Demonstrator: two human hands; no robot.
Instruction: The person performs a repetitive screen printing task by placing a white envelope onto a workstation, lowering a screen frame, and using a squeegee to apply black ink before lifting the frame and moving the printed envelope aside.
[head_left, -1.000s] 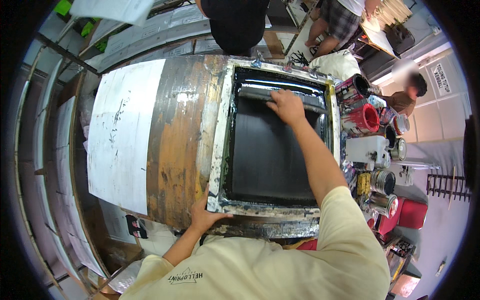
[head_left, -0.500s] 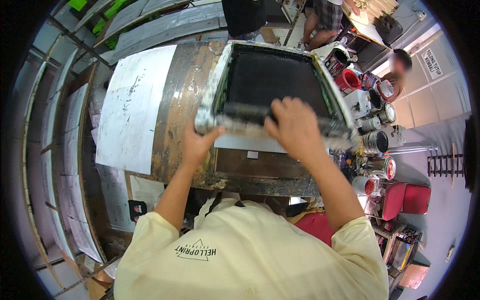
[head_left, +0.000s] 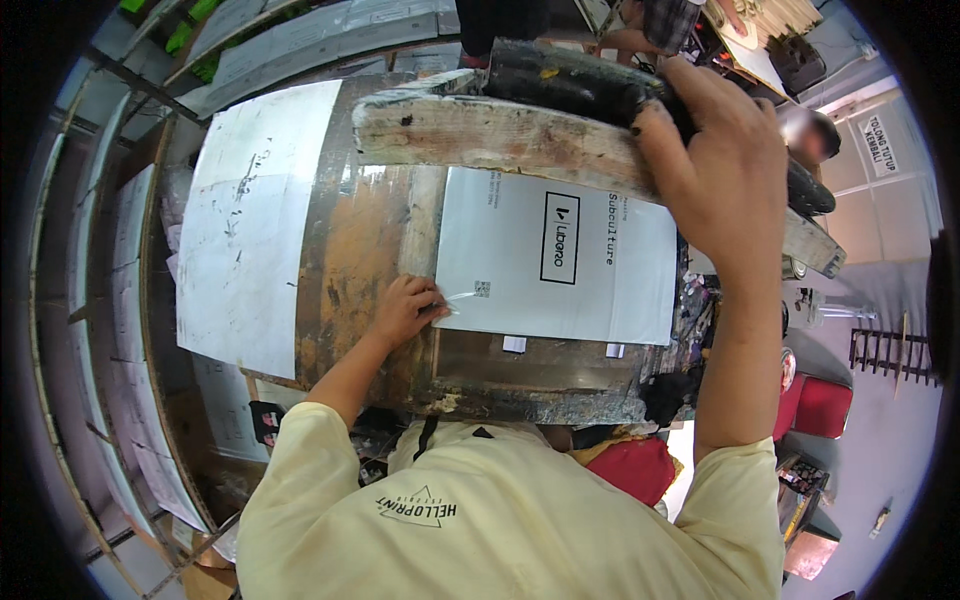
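A wooden screen-printing frame (head_left: 510,135) is tilted up above the worktable, its near edge raised toward me. My right hand (head_left: 725,170) is closed around a black, ink-stained squeegee (head_left: 575,85) at the frame's near side; the palm hides part of both. Under the frame lies a glossy white plastic bag (head_left: 520,245) with black print. At its near left corner my left hand (head_left: 405,310) pinches the edge, and the plastic there is creased.
A large white sheet (head_left: 255,230) covers the left of the stained worktable (head_left: 345,300). Two small white tabs, one a paper tab (head_left: 514,344), lie by the near edge. Shelves (head_left: 150,300) stand left, a red chair (head_left: 820,405) right. Another person (head_left: 665,25) is beyond.
The screen frame has tilted up off the table, baring the printed white bag. My right hand rose with the squeegee and moved right; my left hand left the frame and took the bag's corner.
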